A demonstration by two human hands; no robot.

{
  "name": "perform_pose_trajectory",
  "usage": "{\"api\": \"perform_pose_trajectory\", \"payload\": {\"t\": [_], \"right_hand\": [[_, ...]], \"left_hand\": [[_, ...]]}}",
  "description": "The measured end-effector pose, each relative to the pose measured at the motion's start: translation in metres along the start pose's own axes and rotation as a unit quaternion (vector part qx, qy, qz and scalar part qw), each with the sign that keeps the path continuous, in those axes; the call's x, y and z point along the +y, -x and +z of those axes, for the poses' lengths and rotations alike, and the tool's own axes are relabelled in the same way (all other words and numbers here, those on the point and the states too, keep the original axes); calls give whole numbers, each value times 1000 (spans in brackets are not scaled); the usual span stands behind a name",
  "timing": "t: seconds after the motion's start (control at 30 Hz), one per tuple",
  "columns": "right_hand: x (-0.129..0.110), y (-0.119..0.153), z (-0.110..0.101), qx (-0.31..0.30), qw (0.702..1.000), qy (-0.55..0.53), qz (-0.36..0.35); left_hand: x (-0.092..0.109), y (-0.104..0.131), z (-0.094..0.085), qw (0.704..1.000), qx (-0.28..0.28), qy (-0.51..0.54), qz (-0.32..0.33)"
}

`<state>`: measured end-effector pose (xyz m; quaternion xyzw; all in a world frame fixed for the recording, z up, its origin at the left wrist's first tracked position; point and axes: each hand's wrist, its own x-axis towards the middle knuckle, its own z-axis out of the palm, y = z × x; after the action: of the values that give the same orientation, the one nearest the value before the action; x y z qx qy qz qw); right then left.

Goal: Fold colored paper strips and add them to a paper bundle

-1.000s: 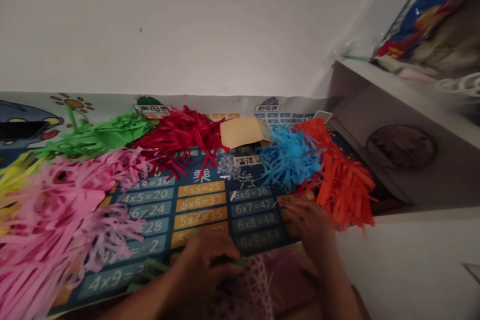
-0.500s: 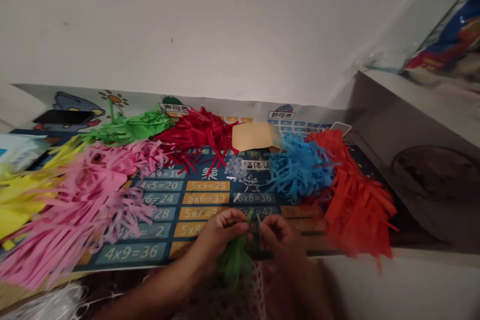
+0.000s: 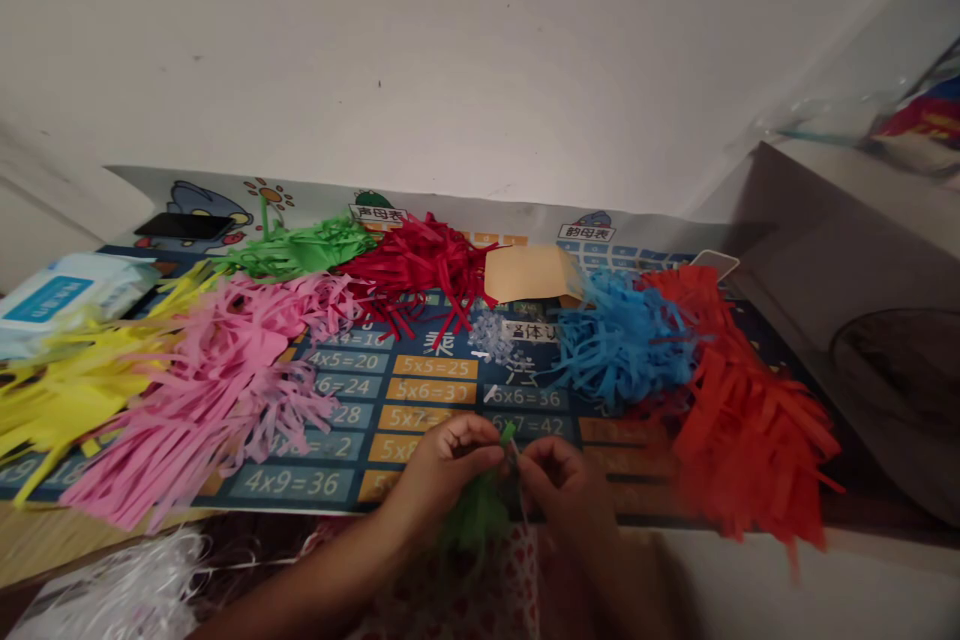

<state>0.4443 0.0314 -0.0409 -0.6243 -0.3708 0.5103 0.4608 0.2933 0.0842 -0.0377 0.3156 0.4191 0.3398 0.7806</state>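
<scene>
Landmark: tan paper piece [image 3: 529, 274], lying on the multiplication-table mat [image 3: 437, 367] that covers the worktop [image 3: 45, 545]. My left hand [image 3: 450, 455], nearer me than the tan paper piece, is closed in a pinch on the top of a green paper tassel [image 3: 478, 512]; its fringe hangs down, blurry. My right hand [image 3: 559, 475], just beside it and also on the near side of the tan paper piece, is closed, thumb and finger gripping a thin white strand [image 3: 514, 450] at the tassel top.

Left of the tan paper piece: dark red fringe [image 3: 426, 265] right beside it, bright green fringe [image 3: 304, 248] beyond that, pink fringe [image 3: 247, 340] farther left and nearer me, then yellow fringe [image 3: 82, 375]. Wipes pack [image 3: 82, 290] and black phone [image 3: 184, 227] well off to its left. Right of it: blue fringe [image 3: 626, 340], then orange-red fringe [image 3: 754, 430]. Small clear pieces [image 3: 491, 335] sit just on its near side. White stringy bundle [image 3: 131, 590]: well left and nearer me.
</scene>
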Motion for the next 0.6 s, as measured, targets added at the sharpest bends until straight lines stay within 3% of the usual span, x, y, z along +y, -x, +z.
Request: {"api": "perform_pose_trajectory", "payload": {"t": [0.23, 0.4, 0.5, 0.6], "right_hand": [[0, 0, -1, -15, 1000, 17, -3], [-2, 1, -5, -22, 999, 21, -37], [-2, 2, -7, -39, 996, 2, -76], [-1, 2, -1, -60, 994, 35, -90]], "left_hand": [[-3, 2, -1, 999, -5, -46, 27], [-6, 2, -6, 984, -9, -161, 72], [-1, 6, -5, 953, -16, -279, 115], [6, 10, -3, 902, -23, -395, 172]]}}
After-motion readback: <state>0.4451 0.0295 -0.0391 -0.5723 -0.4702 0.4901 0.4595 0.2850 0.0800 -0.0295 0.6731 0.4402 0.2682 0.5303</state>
